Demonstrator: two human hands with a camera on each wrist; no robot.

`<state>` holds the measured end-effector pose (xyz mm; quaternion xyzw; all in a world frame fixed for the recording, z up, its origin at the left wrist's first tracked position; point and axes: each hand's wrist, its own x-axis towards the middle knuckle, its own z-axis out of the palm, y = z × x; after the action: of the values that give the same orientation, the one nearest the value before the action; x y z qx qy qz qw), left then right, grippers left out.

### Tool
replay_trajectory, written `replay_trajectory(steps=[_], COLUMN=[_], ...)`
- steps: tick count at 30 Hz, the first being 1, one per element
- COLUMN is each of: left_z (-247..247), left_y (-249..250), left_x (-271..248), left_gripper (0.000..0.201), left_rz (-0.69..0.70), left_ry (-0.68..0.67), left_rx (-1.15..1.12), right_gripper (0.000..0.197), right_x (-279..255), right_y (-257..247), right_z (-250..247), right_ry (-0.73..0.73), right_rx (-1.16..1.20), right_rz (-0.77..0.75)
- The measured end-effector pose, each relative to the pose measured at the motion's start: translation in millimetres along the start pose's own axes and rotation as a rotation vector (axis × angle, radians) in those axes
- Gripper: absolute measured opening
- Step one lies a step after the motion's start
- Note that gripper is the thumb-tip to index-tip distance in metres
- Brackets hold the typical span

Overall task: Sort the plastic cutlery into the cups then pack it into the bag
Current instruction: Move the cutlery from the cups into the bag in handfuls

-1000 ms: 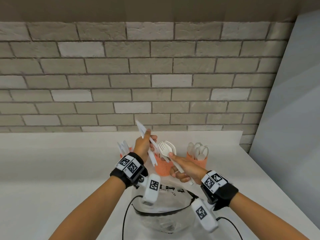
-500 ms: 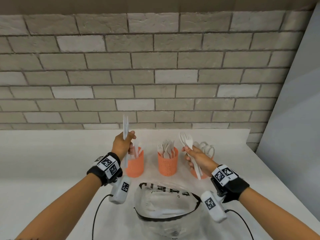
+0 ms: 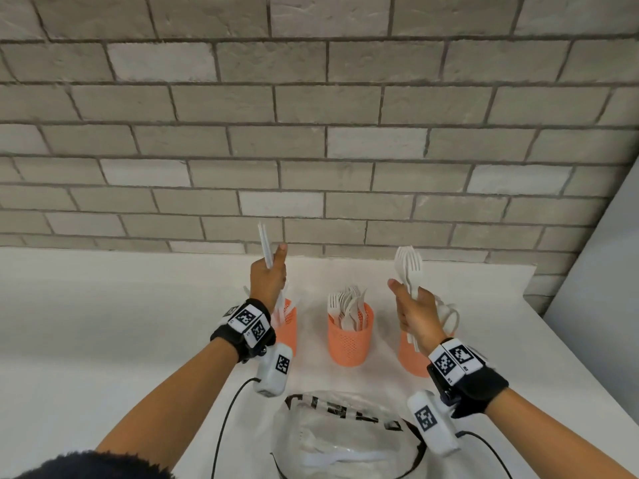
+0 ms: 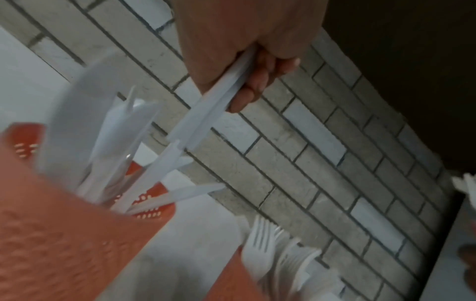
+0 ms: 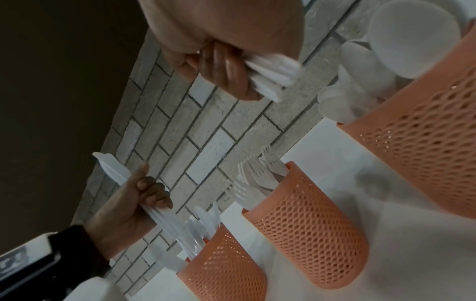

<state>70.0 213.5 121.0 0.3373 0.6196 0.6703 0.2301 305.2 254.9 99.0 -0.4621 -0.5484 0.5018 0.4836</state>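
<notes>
White plastic knives (image 3: 265,248) are clamped in a bundle in the left hand (image 3: 268,280), blades pointing up, directly above the left orange perforated plastic cup (image 3: 287,328). That cup stands on the white worktop (image 3: 103,340) and holds more white knives (image 5: 206,222). The middle orange perforated cup (image 3: 349,340) stands just to its right, apart from it, filled with white plastic forks (image 3: 347,302), tines up. The right hand (image 3: 416,312) is curled round a bundle of white plastic forks (image 3: 409,267), tines up, held in front of the right orange perforated cup (image 3: 411,357), which contains white plastic spoons (image 5: 360,61). The two hands are well apart, one on each side of the middle cup. A clear plastic bag with black trim (image 3: 345,437) lies open on the worktop near the person, between the forearms, with white cutlery (image 3: 339,456) inside.
</notes>
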Motion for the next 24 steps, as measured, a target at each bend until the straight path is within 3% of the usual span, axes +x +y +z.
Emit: replay_trajectory(steps=[6,11,18,21,24], left_z=[3,7,6,7,8], left_y=[-38,-50,-59,-59,-55], left_x=[5,5,5,1,4], left_gripper=[0.030,0.032,0.028,0.032,0.051], left_rz=[0.094,0.185,0.533,0.533,0.386], left_ry=[-0.076,-0.069,-0.211,-0.262,-0.291], left_rx=[0.168,0.239,1.039,1.246,1.296], right_gripper=[0.044,0.046,0.049,0.052,0.053], right_x=[16,15,11,12,12], right_y=[12,14,9,11,10], right_z=[7,19,21,20,21], right_ry=[0.006,0.000,0.021,0.032,0.031], right_rx=[-0.031,-0.040,-0.047,-0.017,0.002], right_rz=[0.036,0.025,0.006,-0.011,-0.007])
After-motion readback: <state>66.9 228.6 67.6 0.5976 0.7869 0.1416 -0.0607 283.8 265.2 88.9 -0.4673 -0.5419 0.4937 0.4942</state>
